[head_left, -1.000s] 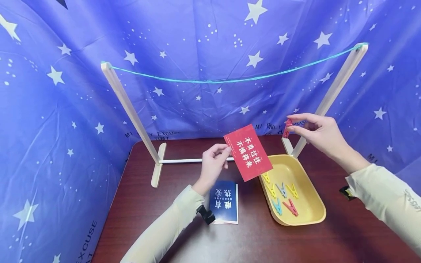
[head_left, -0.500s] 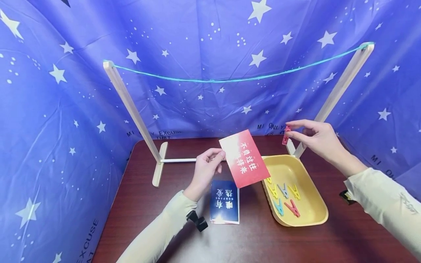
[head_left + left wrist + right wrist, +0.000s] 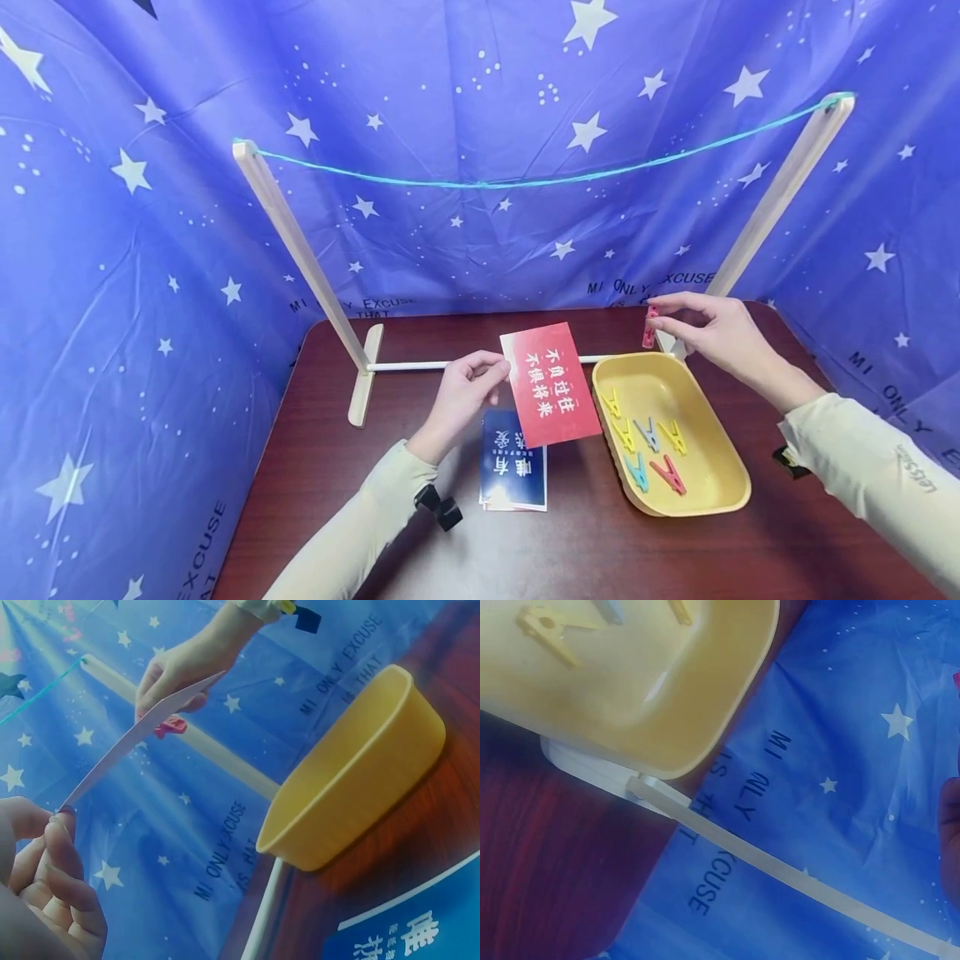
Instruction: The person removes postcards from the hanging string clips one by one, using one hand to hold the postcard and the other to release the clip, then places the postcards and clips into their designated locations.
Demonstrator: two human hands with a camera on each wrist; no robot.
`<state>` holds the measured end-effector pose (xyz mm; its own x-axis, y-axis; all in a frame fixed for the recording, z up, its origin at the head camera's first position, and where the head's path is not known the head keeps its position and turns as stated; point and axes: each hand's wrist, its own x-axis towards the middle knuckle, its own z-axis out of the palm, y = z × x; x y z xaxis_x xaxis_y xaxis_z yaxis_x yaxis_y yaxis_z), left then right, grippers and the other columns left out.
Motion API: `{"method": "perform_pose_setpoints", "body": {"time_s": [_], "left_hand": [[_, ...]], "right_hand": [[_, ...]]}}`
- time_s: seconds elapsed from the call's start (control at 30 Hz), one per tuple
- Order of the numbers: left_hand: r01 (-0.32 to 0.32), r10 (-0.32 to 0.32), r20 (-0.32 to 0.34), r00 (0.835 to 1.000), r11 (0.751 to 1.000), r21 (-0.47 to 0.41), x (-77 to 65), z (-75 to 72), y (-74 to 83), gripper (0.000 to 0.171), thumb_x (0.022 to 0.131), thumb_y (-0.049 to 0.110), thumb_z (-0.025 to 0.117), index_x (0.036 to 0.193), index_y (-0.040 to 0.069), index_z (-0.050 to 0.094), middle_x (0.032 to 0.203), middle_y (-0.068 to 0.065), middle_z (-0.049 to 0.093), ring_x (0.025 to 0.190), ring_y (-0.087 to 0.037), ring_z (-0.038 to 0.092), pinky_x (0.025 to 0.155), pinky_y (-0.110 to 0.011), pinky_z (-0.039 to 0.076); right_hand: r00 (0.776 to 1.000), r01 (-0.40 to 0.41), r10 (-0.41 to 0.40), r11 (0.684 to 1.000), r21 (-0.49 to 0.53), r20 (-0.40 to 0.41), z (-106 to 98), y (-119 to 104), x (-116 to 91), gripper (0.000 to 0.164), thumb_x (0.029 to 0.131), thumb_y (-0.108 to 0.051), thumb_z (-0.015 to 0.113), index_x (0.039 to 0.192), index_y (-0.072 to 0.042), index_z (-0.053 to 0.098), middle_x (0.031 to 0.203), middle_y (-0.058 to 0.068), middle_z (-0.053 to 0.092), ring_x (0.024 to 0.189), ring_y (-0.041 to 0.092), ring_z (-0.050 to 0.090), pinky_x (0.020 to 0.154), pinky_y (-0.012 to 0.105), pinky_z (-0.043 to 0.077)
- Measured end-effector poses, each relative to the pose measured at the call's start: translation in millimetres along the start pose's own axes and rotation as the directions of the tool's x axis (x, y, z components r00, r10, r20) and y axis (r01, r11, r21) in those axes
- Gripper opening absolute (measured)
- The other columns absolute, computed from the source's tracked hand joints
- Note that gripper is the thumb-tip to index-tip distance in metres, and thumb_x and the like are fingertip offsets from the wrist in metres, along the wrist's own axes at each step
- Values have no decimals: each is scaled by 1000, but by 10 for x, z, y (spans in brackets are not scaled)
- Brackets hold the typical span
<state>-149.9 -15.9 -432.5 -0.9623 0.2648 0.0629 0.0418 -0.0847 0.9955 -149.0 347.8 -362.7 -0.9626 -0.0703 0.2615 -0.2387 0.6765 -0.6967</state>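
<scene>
My left hand (image 3: 461, 398) pinches a red card (image 3: 551, 385) with white Chinese characters by its left edge. In the left wrist view the card (image 3: 142, 735) shows nearly edge-on between thumb and finger. My right hand (image 3: 723, 337) pinches a small red clothespin (image 3: 649, 327) above the far end of a yellow tray (image 3: 716, 450). Inside the tray lie several clothespins, among them a red clothespin (image 3: 669, 473) and a light blue clothespin (image 3: 636, 472). Below the red card, a blue card (image 3: 512, 483) tops a small stack on the table, partly covered in the head view.
A teal string (image 3: 480, 185) sags between a left wooden post (image 3: 300, 250) and a right wooden post (image 3: 787, 187). A white rod (image 3: 408, 367) joins their feet low over the dark red table (image 3: 330, 500). A blue starry curtain (image 3: 420, 75) surrounds the table.
Both hands have come lower. The red card has moved down, turned more upright and now overlaps the blue card in view; the red clothespin has dropped with my right hand.
</scene>
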Motion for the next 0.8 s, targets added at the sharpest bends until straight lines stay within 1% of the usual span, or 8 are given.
{"method": "perform_pose_setpoints", "body": {"time_s": [0.1,0.2,0.37,0.57,0.67,0.73,0.77,0.8], "left_hand": [[23,-23,6,1000,1000,6,-12,-31,-28,21,100,9,68,110,-10,70,78,5,70,53,-7,51,51,-19,42],[47,-47,31,998,999,6,-23,-59,-65,23,99,8,68,112,-11,70,80,6,71,52,-6,51,51,-18,41],[95,-96,89,991,995,15,-36,-102,-157,24,99,9,68,113,-11,69,80,7,70,52,-7,50,51,-18,42],[97,-104,108,989,993,68,-35,-149,-277,22,99,9,68,111,-9,71,82,-3,73,53,-11,50,49,-19,37],[110,-118,95,988,990,93,-41,-177,-324,21,99,8,68,111,-9,71,82,-7,74,53,-11,50,49,-19,36],[125,-134,85,987,987,102,-48,-196,-357,21,99,8,68,111,-10,71,83,-9,74,53,-10,50,50,-19,37],[128,-137,83,987,986,110,-52,-207,-374,21,99,8,68,111,-10,71,83,-10,73,53,-10,50,51,-19,38],[130,-140,83,987,985,116,-54,-218,-395,21,99,7,68,110,-11,71,83,-11,73,53,-9,50,52,-19,39]], "right_hand": [[1000,17,-17,1000,-4,18,39,45,-11,31,96,-24,78,124,-11,76,86,-9,76,58,12,64,51,26,54],[999,35,-34,999,-20,26,81,79,-24,30,96,-23,78,123,-10,76,79,-6,74,54,13,61,49,26,52],[998,53,-52,998,-43,27,148,133,-52,28,95,-23,79,120,-12,77,75,0,72,51,13,56,47,26,47],[993,116,-116,992,-41,13,222,216,-82,28,93,-16,81,119,-10,76,69,-2,69,50,12,54,46,24,45],[993,121,-120,992,-30,19,260,250,-76,28,93,-16,80,120,-9,76,94,9,77,49,11,53,45,23,45],[993,118,-118,993,-25,33,280,267,-74,29,93,-16,80,120,-8,76,113,19,75,49,11,53,45,24,45],[993,110,-109,994,-25,40,292,271,-75,29,94,-18,80,121,-9,76,115,19,74,49,11,53,45,24,46],[994,101,-100,995,-25,46,301,275,-76,29,94,-19,80,121,-9,76,112,19,75,49,11,53,45,25,45]]}}
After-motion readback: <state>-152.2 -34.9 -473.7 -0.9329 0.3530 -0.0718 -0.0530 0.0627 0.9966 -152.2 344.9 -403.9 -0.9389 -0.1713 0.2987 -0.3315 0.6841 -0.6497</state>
